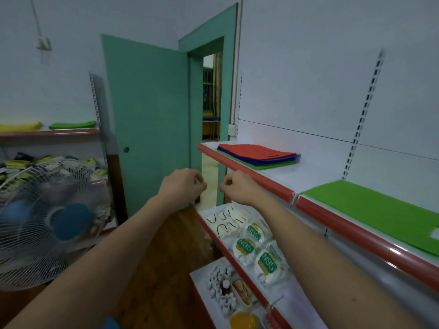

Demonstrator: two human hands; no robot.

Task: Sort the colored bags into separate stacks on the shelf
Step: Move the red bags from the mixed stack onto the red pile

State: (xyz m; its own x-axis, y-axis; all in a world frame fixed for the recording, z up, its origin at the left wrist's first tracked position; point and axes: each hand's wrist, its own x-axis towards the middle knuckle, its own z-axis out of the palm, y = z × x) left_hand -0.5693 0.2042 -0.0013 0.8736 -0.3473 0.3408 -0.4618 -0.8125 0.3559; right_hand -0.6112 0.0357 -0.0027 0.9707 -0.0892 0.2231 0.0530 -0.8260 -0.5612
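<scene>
Lying flat on shelf (280,184): red-topped bag stack (256,153) (blue, green beneath), green bag (370,210); left hand (183,186), right hand (237,186) curled, empty.

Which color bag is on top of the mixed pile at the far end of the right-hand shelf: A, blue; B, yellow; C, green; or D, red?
D: the red bag lies uppermost on the mixed pile, with blue bags showing under it and a green bag at the bottom, on the shelf.
</scene>
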